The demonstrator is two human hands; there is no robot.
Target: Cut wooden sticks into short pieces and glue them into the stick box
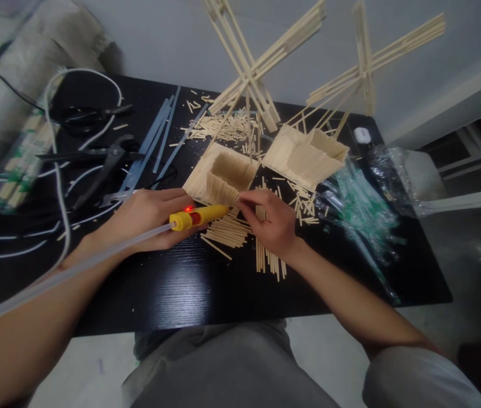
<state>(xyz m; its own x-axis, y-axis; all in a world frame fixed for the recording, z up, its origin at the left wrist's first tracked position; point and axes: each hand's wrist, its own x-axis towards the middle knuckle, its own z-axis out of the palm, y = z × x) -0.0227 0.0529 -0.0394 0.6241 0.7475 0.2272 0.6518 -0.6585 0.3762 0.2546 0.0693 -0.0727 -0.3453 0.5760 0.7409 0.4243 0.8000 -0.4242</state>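
My left hand (150, 218) is closed round a yellow hot glue gun (201, 216) with a red light lit on it. A long, whitish glue stick (108, 252) runs out of its back end. The nozzle points right, at the near corner of a small box model (234, 184) built from thin wooden sticks. Beside that corner, my right hand (272, 218) has thumb and forefinger pinched together; what lies between them is too small to make out. Cut sticks (227, 231) are spread just under both hands, and longer sticks (271, 262) lie below my right hand.
A second stick-built model (308, 156) stands to the right, and windmill-like blades (248, 73) rise behind. Pliers (115, 156), blue strips (147, 147) and white cables (59, 187) lie left. Plastic wrappers (363, 198) cover the right side of the black table (172, 294).
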